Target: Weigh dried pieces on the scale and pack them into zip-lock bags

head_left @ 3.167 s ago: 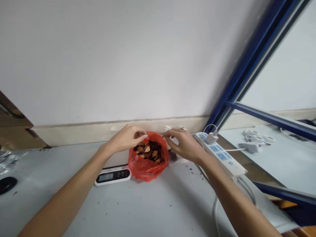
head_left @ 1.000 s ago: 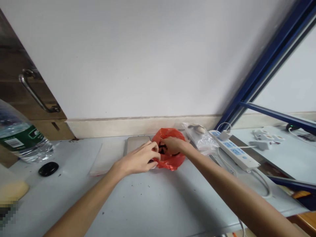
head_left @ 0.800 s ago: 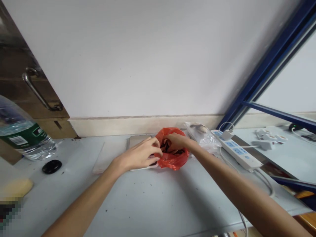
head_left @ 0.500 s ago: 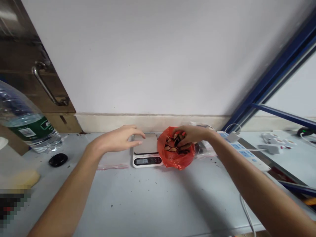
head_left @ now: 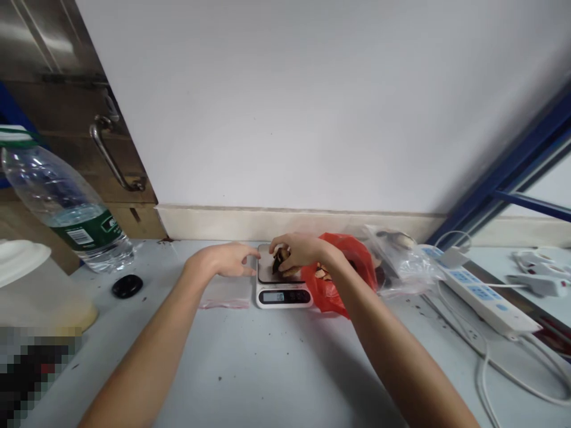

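Note:
A white digital kitchen scale point(head_left: 262, 300) with a metal plate and a lit display stands near the wall. Over its plate, my right hand point(head_left: 306, 249) is closed around several dark brown dried slices point(head_left: 281, 260); whether they touch the plate I cannot tell. To the left of the scale hovers my left hand point(head_left: 229, 260), fingers apart and holding nothing. Right beside the scale is an open red plastic bag point(head_left: 330, 299) with more of the brown slices point(head_left: 322, 273) inside, partly hidden by my right forearm. A flat clear zip bag point(head_left: 227, 292) lies below my left hand.
On the right are a clear bag point(head_left: 408, 267) with dark contents, a white power strip point(head_left: 486, 291) and loose cables point(head_left: 484, 362). A water bottle point(head_left: 84, 223), a black round lid point(head_left: 127, 286) and a whitish container point(head_left: 40, 291) stand at left. A wall point(head_left: 285, 119) rises behind.
My right hand has come out of the red bag and moved left over the scale, carrying brown slices. The left hand stays open beside the scale. The view has shifted somewhat.

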The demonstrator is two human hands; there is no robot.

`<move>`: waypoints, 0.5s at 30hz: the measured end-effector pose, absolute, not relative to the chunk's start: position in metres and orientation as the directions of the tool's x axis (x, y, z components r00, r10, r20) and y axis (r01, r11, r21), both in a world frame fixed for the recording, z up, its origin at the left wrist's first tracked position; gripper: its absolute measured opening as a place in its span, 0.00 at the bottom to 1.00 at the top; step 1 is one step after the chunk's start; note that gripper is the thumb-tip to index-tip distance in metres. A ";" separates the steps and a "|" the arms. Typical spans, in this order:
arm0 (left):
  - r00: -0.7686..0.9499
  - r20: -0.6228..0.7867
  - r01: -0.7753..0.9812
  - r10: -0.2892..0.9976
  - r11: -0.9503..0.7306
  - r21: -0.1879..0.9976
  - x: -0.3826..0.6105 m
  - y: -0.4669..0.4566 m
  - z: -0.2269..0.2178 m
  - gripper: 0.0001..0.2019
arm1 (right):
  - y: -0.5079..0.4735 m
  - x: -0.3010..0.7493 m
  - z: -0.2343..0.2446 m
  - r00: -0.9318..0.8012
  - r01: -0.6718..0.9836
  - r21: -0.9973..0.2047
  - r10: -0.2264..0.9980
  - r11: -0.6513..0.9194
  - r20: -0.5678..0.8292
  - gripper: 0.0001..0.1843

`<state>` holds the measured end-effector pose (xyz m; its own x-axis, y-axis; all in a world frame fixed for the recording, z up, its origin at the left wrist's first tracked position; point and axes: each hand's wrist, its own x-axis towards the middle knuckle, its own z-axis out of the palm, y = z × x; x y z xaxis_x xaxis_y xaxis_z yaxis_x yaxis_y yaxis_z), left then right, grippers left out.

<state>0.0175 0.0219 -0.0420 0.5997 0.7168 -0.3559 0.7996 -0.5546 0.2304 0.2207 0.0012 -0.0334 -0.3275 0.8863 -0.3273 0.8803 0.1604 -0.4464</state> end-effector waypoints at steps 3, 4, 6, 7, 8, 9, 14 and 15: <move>0.563 -0.398 0.825 0.724 -0.523 0.215 0.021 0.022 -0.044 0.27 | -0.001 0.222 -0.039 -0.307 0.874 -0.466 0.902 0.140 -0.305 0.31; 0.561 -0.395 0.826 0.727 -0.521 0.214 0.022 0.021 -0.044 0.27 | -0.002 0.225 -0.040 -0.308 0.868 -0.473 0.911 0.152 -0.274 0.32; 0.564 -0.388 0.825 0.729 -0.523 0.217 0.023 0.020 -0.043 0.27 | -0.003 0.231 -0.044 -0.318 0.851 -0.493 0.924 0.181 -0.211 0.33; 0.566 -0.386 0.823 0.729 -0.524 0.218 0.023 0.020 -0.042 0.27 | -0.003 0.234 -0.046 -0.324 0.841 -0.507 0.927 0.190 -0.190 0.32; 0.565 -0.387 0.824 0.729 -0.523 0.217 0.024 0.020 -0.041 0.28 | -0.002 0.237 -0.048 -0.332 0.828 -0.525 0.927 0.198 -0.173 0.31; 0.559 -0.392 0.828 0.731 -0.518 0.215 0.024 0.019 -0.040 0.28 | -0.002 0.240 -0.050 -0.337 0.814 -0.545 0.928 0.203 -0.158 0.30; 0.517 -0.403 0.854 0.755 -0.483 0.191 0.021 0.019 -0.031 0.28 | 0.000 0.250 -0.049 -0.285 0.773 -0.610 0.954 0.174 -0.090 0.21; 0.512 -0.400 0.857 0.760 -0.481 0.185 0.020 0.020 -0.030 0.27 | 0.000 0.252 -0.048 -0.279 0.768 -0.613 0.958 0.182 -0.065 0.19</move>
